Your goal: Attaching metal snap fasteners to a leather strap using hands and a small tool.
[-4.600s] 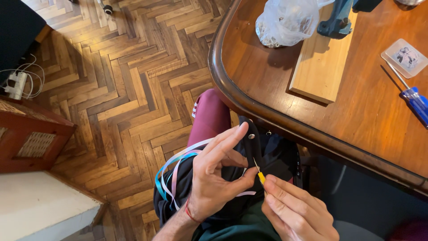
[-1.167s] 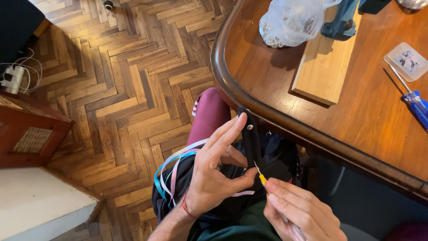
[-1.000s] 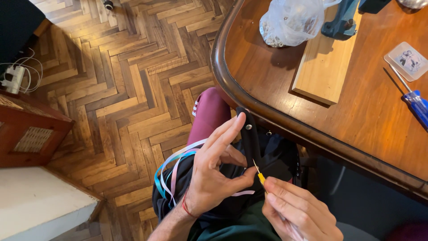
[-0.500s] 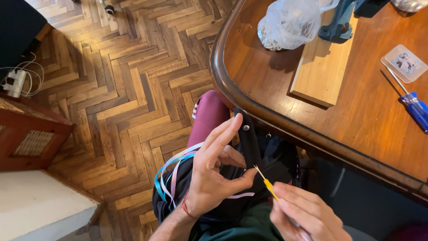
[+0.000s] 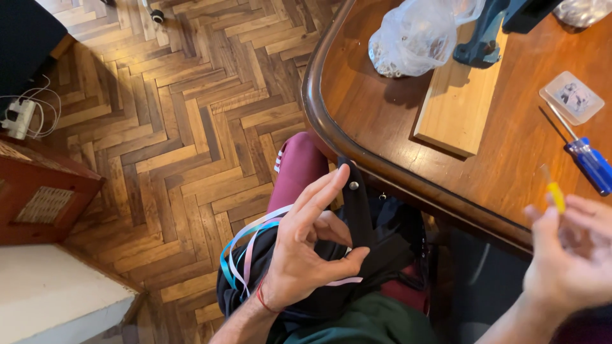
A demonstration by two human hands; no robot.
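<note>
My left hand [image 5: 306, 255] pinches a black strap [image 5: 356, 204] with a small metal rivet near its top, thumb and forefinger closed around it over my lap. Black fabric [image 5: 382, 255] and several thin coloured ribbons [image 5: 245, 245] hang below that hand. My right hand [image 5: 570, 255] is raised at the right, blurred, above the table edge, holding a small tool with a yellow handle [image 5: 556, 194]. It is well apart from the strap.
A dark wooden table [image 5: 382, 121] with a curved edge fills the upper right. On it lie a wooden block [image 5: 452, 105], a clear plastic bag [image 5: 414, 35], a blue-handled screwdriver [image 5: 590, 162] and a small flat packet [image 5: 572, 97]. Herringbone parquet floor [image 5: 178, 114] spreads at the left.
My right hand has pulled away from the strap, moving up and right with the yellow-handled tool. My left hand keeps its grip on the black strap.
</note>
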